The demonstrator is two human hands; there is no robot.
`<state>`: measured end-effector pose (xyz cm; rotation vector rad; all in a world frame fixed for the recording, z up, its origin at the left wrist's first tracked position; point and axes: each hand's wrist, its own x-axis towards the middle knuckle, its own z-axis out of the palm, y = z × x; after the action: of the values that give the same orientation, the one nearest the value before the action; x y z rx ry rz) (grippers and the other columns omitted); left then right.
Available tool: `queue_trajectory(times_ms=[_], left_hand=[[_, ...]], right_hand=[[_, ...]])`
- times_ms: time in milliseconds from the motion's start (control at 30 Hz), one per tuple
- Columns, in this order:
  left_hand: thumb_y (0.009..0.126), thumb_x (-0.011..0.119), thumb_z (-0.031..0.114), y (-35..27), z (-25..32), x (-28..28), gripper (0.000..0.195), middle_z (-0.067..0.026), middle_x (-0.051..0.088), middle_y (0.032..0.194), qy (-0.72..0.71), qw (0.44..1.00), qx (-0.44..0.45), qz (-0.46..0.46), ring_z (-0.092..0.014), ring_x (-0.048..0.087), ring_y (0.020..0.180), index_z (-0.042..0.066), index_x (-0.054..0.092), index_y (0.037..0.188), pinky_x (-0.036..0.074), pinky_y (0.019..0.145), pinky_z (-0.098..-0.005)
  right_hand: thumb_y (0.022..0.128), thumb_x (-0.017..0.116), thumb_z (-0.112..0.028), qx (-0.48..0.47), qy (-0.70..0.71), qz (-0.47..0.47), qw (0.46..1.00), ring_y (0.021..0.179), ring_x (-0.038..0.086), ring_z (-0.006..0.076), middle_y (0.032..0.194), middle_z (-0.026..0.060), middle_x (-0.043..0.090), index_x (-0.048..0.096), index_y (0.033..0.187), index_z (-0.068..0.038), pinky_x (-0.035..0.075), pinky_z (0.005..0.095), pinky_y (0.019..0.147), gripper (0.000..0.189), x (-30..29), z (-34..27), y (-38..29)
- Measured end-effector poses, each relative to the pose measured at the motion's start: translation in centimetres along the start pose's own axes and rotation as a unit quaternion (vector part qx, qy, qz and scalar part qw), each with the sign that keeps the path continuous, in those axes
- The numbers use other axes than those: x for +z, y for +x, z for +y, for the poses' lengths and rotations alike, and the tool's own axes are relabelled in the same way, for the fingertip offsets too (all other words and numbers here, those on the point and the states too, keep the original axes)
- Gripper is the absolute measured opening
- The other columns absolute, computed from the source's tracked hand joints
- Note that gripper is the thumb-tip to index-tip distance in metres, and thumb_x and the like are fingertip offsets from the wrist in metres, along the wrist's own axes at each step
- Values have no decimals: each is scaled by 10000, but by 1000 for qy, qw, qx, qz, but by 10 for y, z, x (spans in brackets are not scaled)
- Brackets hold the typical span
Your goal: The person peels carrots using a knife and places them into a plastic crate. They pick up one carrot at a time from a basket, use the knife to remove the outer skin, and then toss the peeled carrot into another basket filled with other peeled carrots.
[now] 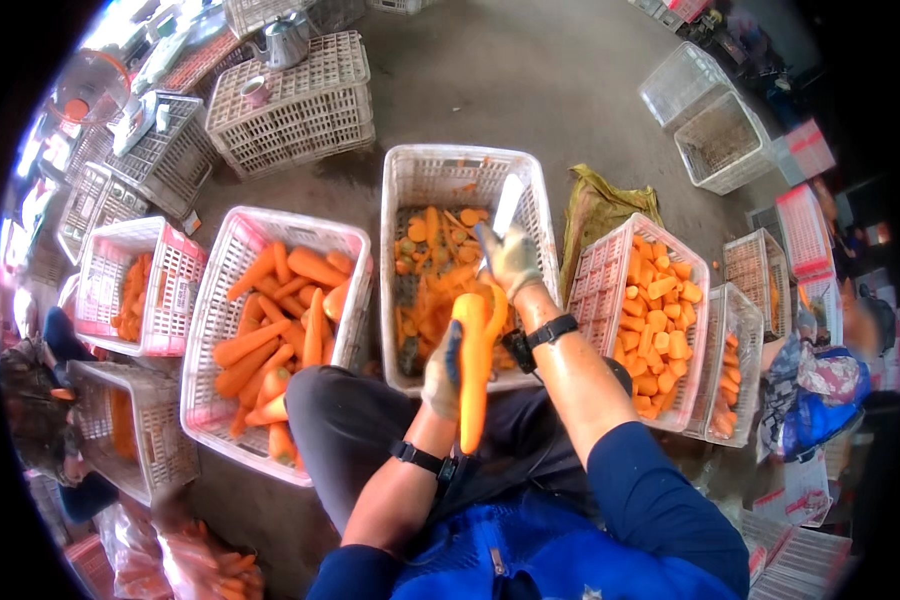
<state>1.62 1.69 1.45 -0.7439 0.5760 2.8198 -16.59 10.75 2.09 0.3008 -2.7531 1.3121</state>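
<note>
My gloved left hand (442, 373) grips a large carrot (472, 375) that points down toward my lap. Above its upper end, my gloved right hand (514, 262) holds a tool with a broad pale blade (507, 204); its exact kind is unclear. A strip of peel (498, 307) curls beside the carrot. Beneath both hands stands a white plastic crate (391, 262) with peelings and carrot ends (427, 247), partly blurred. Whole carrots (251, 349) fill a crate (195, 390) at my left. Cut carrot pieces (656, 322) lie in a pink-white crate (596, 307) at my right.
A metal teapot (285, 43) and a cup (255, 91) stand on stacked crates (300, 112). Greenish cloth or sacking (592, 210) lies behind the right crate. Bagged carrots (202, 559) rest at lower left. Other people (37, 405) sit at both sides, among more crates (720, 142).
</note>
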Motion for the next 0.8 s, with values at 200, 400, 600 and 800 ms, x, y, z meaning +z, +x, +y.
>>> queue_trajectory(times_ms=[200, 400, 600, 800], left_hand=[[955, 615, 473, 12, 9, -8, 482, -87, 660, 841, -49, 999, 10, -10, -204, 635, 646, 40, 618, 1168, 541, 577, -309], [932, 630, 507, 22, 0, -27, 469, -76, 649, 806, -57, 998, 13, 0, -209, 634, 656, 65, 623, 1089, 541, 575, -326], [958, 602, 470, 7, 5, -22, 438, -80, 635, 777, -87, 990, -71, -79, -197, 644, 670, 62, 605, 1118, 544, 565, -320], [967, 591, 468, -1, 1, 0, 462, -77, 670, 837, 10, 999, -37, -5, -190, 640, 606, 73, 601, 1208, 533, 497, -304]], right_hand=[[953, 566, -571, 91, 186, 4, 978, 488, 516, 177, 665, 59, 534, 576, 909, -4, 382, 301, 406, 568, -39, -6, -36], [968, 624, -126, -1, 334, -65, 940, 840, 660, 173, 915, 96, 641, 621, 885, 14, 573, 301, 674, 163, -62, -60, -171], [908, 682, -68, -151, 166, -54, 973, 702, 638, 169, 904, 108, 663, 615, 820, 16, 489, 293, 608, 139, -39, -47, -161], [983, 545, -515, 70, 61, -64, 994, 591, 555, 183, 735, 91, 612, 586, 813, -52, 515, 357, 562, 495, -12, 2, 2]])
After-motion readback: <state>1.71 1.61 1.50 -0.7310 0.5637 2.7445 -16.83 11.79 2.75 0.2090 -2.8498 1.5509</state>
